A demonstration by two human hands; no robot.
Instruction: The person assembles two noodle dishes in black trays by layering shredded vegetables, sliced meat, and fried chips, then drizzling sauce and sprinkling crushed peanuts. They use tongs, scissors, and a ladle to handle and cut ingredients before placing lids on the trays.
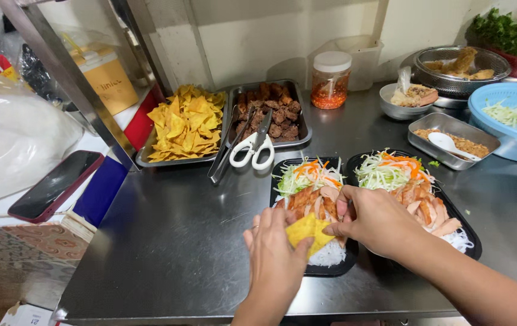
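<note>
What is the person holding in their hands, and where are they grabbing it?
A yellow fried chip, over the left black tray. The left hand pinches its lower left edge; the right hand pinches its right edge.

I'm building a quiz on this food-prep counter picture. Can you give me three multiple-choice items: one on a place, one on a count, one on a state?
1. Where do the white-handled scissors lie?
A. on the tray of brown fried pieces
B. in the blue basket
C. on the phone

2. How many black meal trays are on the steel counter?
A. one
B. two
C. four

3. What is the state of the jar of red sauce?
A. tipped over
B. open
C. upright with its white lid on

Answers:
1 A, the scissors rest across the front edge of the metal tray of brown pieces.
2 B, the near black tray and the far black tray sit side by side.
3 C, the jar stands by the wall, lid on.

The left hand and right hand hold yellow chips over the near tray.
</note>
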